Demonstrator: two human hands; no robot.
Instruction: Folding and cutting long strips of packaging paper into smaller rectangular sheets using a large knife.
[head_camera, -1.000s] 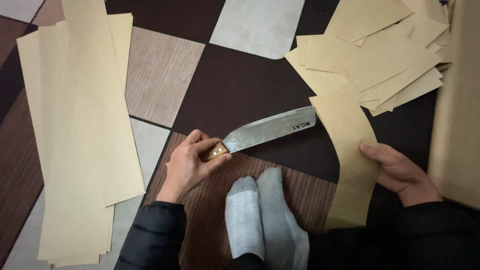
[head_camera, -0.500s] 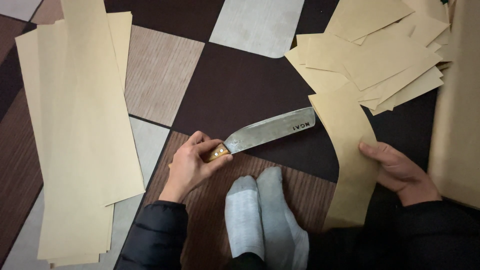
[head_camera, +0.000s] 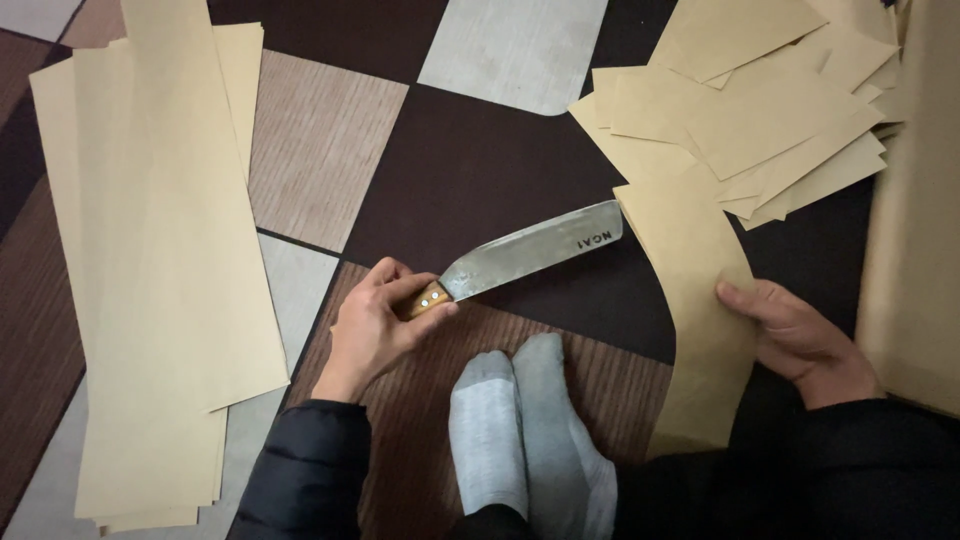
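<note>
My left hand (head_camera: 375, 325) grips the wooden handle of a large knife (head_camera: 530, 250). Its broad steel blade lies flat on the dark floor and points up and to the right. My right hand (head_camera: 795, 335) holds the edge of a long tan paper sheet (head_camera: 700, 300) that lies just past the blade's tip. My two feet in grey socks (head_camera: 525, 430) rest together on the floor between the hands.
A tall stack of long tan paper strips (head_camera: 160, 250) lies at the left. A loose pile of smaller cut tan sheets (head_camera: 760, 110) is spread at the upper right. More tan sheet material (head_camera: 915, 220) fills the right edge. The floor (head_camera: 330, 150) is patterned in brown, grey and dark squares.
</note>
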